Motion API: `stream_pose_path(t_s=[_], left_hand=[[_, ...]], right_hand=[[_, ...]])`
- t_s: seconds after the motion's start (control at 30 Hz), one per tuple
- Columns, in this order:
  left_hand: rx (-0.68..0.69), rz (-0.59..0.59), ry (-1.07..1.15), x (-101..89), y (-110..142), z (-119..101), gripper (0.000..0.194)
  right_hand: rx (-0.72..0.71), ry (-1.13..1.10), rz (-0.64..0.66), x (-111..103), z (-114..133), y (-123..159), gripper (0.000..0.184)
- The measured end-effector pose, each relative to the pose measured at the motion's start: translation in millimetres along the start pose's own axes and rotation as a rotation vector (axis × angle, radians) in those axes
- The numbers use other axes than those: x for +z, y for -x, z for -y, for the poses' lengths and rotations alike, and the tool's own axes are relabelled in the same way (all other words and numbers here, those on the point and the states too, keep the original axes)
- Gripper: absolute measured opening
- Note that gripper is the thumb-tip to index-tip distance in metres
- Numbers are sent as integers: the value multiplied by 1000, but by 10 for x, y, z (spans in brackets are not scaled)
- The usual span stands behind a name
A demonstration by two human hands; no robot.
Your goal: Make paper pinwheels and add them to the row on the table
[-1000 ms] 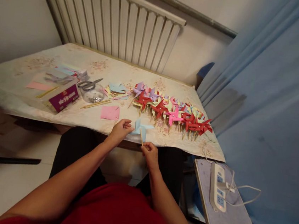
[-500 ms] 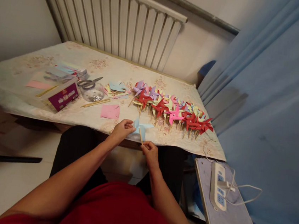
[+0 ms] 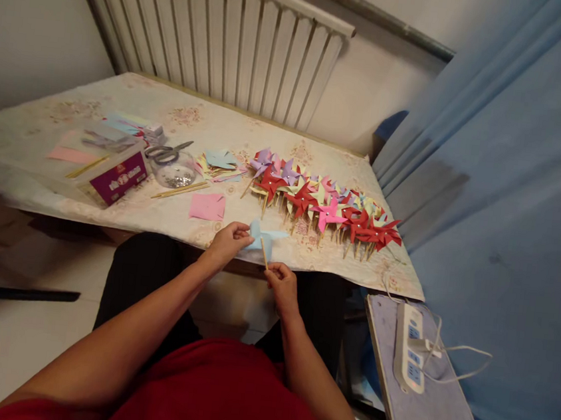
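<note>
Left hand pinches blue paper, right hand the stick! Finished pinwheels crowd the tabletop's right edge, pink sheet unfolded

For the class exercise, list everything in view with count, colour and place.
Held pinwheel: one, light blue, at left fingers
Held stick: one, tan, right fingers
Made pinwheels: many, mixed, table's right
Pink sheet: one, pink, near left hand
Paper pile: one, mixed, mid-table
Dish: one, transparent, mid-table
Scissors: one, grey, at dish
Loose sticks: several, tan, near dish
Box: one, purple and transparent, table's left
Table: one, pale floral, centre
Radiator: one, off-white, behind table
Curtain: one, blue, right
Power strip: one, white, lower right
Hands: two, bare, left and right
</note>
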State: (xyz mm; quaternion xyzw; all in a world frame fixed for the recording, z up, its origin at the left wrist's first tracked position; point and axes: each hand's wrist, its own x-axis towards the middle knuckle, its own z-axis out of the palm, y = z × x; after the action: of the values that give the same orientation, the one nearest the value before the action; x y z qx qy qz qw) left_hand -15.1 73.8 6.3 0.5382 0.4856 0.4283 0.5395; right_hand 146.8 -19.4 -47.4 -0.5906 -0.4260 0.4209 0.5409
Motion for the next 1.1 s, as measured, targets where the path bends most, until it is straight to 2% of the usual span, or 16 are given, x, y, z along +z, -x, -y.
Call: stream_pose_path(t_s=[0.2, 0.57, 1.1], left_hand=[[-33, -13, 21, 15, 23, -27, 38], [-12, 19, 45, -1, 56, -82, 43], [-34, 16, 35, 4, 44, -45, 40]], right_hand=[[11, 0, -3, 5, 21, 6, 14], [3, 7, -22, 1, 3, 4, 13], [-5, -5, 8, -1, -4, 9, 13]])
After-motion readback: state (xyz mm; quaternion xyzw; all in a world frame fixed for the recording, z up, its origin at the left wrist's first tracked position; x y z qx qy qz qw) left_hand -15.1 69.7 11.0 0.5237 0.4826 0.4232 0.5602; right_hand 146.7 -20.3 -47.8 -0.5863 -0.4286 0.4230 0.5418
